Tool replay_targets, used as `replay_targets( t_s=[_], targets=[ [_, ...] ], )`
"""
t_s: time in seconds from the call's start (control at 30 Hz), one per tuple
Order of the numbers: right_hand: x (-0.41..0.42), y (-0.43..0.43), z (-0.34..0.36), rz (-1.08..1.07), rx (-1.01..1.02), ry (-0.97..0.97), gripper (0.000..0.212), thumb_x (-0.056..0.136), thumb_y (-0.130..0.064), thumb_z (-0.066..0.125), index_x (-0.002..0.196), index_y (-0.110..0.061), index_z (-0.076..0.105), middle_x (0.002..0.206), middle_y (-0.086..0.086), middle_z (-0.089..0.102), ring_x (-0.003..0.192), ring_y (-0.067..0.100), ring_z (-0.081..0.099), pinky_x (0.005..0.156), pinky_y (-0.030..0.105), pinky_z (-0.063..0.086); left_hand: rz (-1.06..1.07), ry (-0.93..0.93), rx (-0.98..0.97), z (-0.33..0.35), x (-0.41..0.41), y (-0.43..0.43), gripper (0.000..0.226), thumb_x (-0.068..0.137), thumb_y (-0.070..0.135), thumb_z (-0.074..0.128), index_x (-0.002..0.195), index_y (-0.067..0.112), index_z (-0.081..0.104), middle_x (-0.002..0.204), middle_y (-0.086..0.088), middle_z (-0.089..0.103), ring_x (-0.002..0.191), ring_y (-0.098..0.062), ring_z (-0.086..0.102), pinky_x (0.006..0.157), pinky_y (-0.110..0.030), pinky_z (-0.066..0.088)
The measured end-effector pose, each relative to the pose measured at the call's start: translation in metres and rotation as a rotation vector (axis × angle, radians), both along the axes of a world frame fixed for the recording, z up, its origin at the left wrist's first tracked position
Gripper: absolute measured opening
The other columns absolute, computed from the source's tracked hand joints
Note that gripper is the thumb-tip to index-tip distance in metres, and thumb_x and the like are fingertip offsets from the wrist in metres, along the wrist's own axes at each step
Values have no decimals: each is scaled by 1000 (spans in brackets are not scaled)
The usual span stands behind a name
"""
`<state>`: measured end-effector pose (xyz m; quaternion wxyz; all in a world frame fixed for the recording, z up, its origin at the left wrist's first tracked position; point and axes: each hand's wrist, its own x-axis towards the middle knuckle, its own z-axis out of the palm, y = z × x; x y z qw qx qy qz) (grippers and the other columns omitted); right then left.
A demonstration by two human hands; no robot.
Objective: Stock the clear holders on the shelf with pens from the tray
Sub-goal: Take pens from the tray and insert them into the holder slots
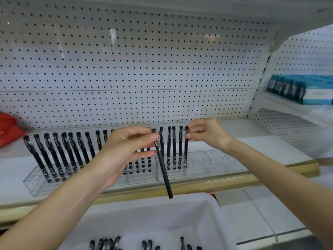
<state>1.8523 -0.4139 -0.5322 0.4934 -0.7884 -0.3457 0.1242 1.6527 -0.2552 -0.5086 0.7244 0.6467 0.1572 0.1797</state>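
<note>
Clear holders (212,161) run along the front of the white shelf (281,147), with several black pens (79,150) standing in them. My left hand (126,150) pinches a loose black pen (163,166) near its cap; the pen hangs tip down in front of the holders, above the tray. My right hand (205,133) pinches the cap of the rightmost standing pen (186,147), whose tip sits in a holder slot. The white tray (203,213) lies below the shelf edge with several black pens (106,243) at its near end.
A white pegboard (144,69) backs the shelf. A red bag (9,129) lies at the far left. Blue and white boxes (302,91) sit on a side shelf at the right. The right part of the holders has unfilled slots. A tan strip (234,183) edges the shelf.
</note>
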Motion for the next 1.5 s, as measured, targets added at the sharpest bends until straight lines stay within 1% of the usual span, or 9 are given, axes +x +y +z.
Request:
replay_targets(
  t_s=[0.17,0.3,0.43,0.63,0.97,1.17,1.3,1.4,1.5],
  targets=[
    [3,-2,-1,-15,-8,-7,20,77,-7,77,95,-8,68,82,5,75,81,16,71,89,36,54,-13,11,-5,0,1,-3,28,64,20,76,89,9,73,104,-12,72,81,-12,71,67,-25,59],
    [1,-8,4,-55,-86,-112,29,78,-23,77,104,-21,65,96,-1,71,91,11,67,86,24,50,-22,17,8,0,3,-2,29,63,22,76,89,9,73,102,-11,73,85,-14,72,69,-25,59],
    [-19,-20,17,-157,84,-259,8,84,-25,70,92,-23,69,88,-3,70,77,13,65,73,25,53,-21,35,70,0,7,-2,27,72,26,75,95,12,75,99,-7,74,88,-13,71,78,-23,56],
    [-77,-27,27,106,88,71,12,84,-19,67,84,-8,73,72,2,72,63,10,66,63,21,54,-9,64,-17,2,20,-14,37,56,34,77,90,18,76,90,3,72,83,-9,63,71,-21,42],
    [-95,-16,19,83,160,251,15,83,-24,70,85,-10,74,76,1,71,63,10,60,60,21,52,-77,67,44,4,28,-30,28,55,38,77,78,22,74,76,12,69,79,-6,58,71,-25,37],
    [-76,-32,24,9,142,219,12,83,-23,70,85,-11,68,84,13,73,66,16,64,62,25,54,-9,51,368,-8,28,-26,26,87,46,56,95,27,71,93,15,72,94,1,63,86,-23,44],
    [-43,-46,34,-145,238,161,10,88,-17,67,89,-8,61,84,13,74,66,18,68,68,28,58,-104,72,740,-27,21,-28,53,79,61,38,103,24,67,110,19,64,80,14,58,84,-22,47],
    [-22,-49,34,-221,272,82,13,89,-12,66,92,-7,55,88,17,72,66,20,69,71,29,60,-205,152,965,-38,17,-27,70,77,70,23,122,29,59,121,20,55,99,-2,61,95,-24,44],
    [-11,-44,27,-202,234,25,14,88,-8,65,87,-9,51,89,20,71,72,24,69,75,32,60,-294,245,1174,-47,18,-25,77,80,72,13,137,32,47,140,12,49,121,-5,51,107,-32,38]
  ],
)
